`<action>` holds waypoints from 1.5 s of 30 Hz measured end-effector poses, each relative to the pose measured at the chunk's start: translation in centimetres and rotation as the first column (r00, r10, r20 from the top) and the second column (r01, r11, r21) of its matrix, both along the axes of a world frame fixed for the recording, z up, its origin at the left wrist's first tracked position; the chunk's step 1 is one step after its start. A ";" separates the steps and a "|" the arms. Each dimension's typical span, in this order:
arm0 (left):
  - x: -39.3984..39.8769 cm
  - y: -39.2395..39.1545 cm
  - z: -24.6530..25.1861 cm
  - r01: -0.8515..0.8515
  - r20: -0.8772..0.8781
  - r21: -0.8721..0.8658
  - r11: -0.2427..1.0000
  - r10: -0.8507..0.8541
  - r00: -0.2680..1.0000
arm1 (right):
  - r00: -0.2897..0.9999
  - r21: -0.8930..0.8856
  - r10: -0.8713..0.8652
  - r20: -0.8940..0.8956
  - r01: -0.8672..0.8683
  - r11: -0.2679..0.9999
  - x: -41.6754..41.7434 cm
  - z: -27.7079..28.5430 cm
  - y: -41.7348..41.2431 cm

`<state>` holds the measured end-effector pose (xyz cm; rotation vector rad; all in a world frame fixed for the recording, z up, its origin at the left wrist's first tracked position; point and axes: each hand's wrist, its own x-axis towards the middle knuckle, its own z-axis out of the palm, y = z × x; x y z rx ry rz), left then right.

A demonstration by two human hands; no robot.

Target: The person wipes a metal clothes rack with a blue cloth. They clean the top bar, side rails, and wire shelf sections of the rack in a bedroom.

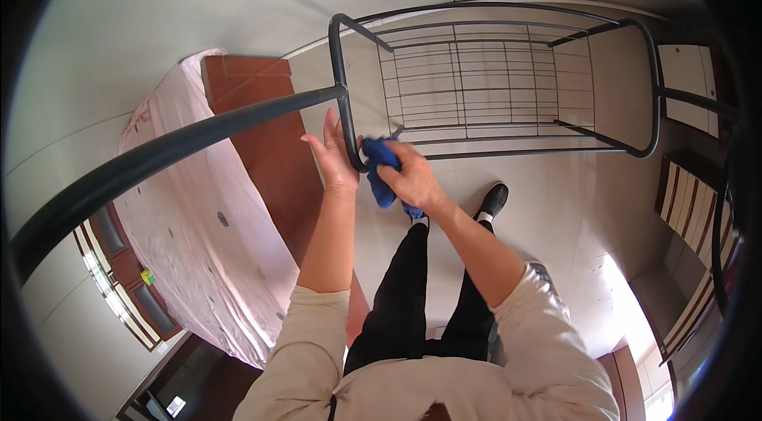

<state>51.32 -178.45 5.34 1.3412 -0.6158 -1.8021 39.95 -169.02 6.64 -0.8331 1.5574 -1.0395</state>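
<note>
A dark metal rack (428, 155) with a tubular frame and a wire-grid shelf (482, 89) stands before me. My right hand (414, 176) grips a bunched blue cloth (381, 162) at the rack's near left corner. The cloth is slightly blurred and lies against or very near the tube there. My left hand (338, 159) is beside the same corner, palm turned up and fingers spread. Part of its fingers is hidden behind the end tube (351, 123), and I cannot tell whether they touch it. A long dark pole (196, 141) runs from that end tube towards the lower left.
To the left stands a bed with a pale pink sheet (208, 230) and a reddish-brown wooden end board (268, 165). Wood-and-cream furniture (690, 207) lines the right side. A wall (250, 10) is behind the rack, and pale floor (536, 212) lies under my feet.
</note>
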 end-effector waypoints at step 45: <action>-2.9 -4.5 0.9 0.296 0.538 -0.032 0.955 -0.234 0.810 | 0.175 0.338 0.376 -0.910 -0.212 0.917 -28.9 -3.3 17.5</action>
